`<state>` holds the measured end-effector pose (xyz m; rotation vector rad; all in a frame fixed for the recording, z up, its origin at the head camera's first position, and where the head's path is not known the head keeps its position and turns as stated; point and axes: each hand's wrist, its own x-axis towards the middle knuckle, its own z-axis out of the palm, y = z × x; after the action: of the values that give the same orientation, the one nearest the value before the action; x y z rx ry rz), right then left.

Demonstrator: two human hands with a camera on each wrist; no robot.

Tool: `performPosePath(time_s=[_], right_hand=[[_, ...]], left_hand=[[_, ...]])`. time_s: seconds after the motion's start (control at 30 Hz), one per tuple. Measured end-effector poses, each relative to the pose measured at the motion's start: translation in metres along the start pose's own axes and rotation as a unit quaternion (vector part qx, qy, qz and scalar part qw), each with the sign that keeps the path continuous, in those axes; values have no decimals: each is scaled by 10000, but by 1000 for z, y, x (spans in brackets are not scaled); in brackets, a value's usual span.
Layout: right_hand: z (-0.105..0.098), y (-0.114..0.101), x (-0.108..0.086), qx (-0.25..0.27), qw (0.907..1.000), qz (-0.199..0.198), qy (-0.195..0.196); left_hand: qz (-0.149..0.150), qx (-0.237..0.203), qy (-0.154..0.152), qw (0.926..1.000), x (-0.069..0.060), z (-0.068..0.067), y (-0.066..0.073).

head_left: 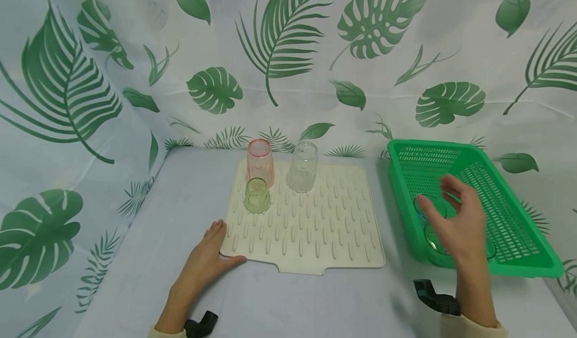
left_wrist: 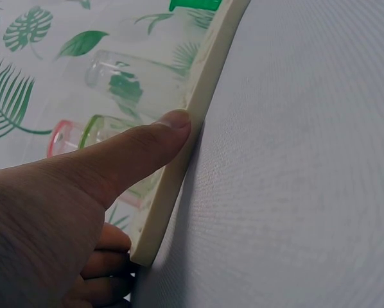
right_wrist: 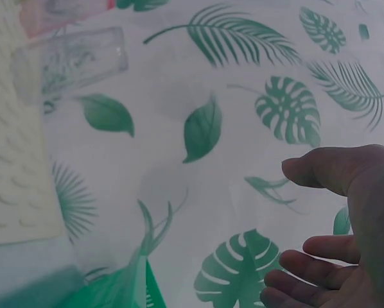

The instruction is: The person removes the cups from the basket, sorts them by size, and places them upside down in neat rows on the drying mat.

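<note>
My left hand [head_left: 205,255] holds the near left corner of the cream ridged draining mat [head_left: 322,218], its thumb along the front edge and its fingers at the left side. On the mat stand a pink-tinted glass [head_left: 260,160], a small green-tinted glass [head_left: 258,196] and a clear glass [head_left: 303,167]. My right hand [head_left: 464,223] hovers over the green plastic basket [head_left: 527,223], thumb and fingers spread apart with nothing between them. Inside the basket, partly covered by that hand, lie glasses with dark and green rims [head_left: 430,238].
A pale grey cloth [head_left: 180,198] covers the table. Behind and at the sides hangs a white curtain with green leaf prints [head_left: 216,90]. The basket's raised walls stand right of the mat, with a narrow strip of table between them.
</note>
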<state>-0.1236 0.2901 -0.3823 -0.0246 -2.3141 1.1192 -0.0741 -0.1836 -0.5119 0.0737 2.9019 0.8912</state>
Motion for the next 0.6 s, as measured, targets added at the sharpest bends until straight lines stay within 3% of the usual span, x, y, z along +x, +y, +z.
performPosePath(time_s=[0.3, 0.6], right_hand=[[-16, 19, -1, -634, 9947, 775, -229], [-24, 41, -2, -1145, 9868, 981, -599]], left_hand=[[64, 14, 48, 10000, -1, 0, 0], [62, -23, 43, 10000, -2, -1, 1]])
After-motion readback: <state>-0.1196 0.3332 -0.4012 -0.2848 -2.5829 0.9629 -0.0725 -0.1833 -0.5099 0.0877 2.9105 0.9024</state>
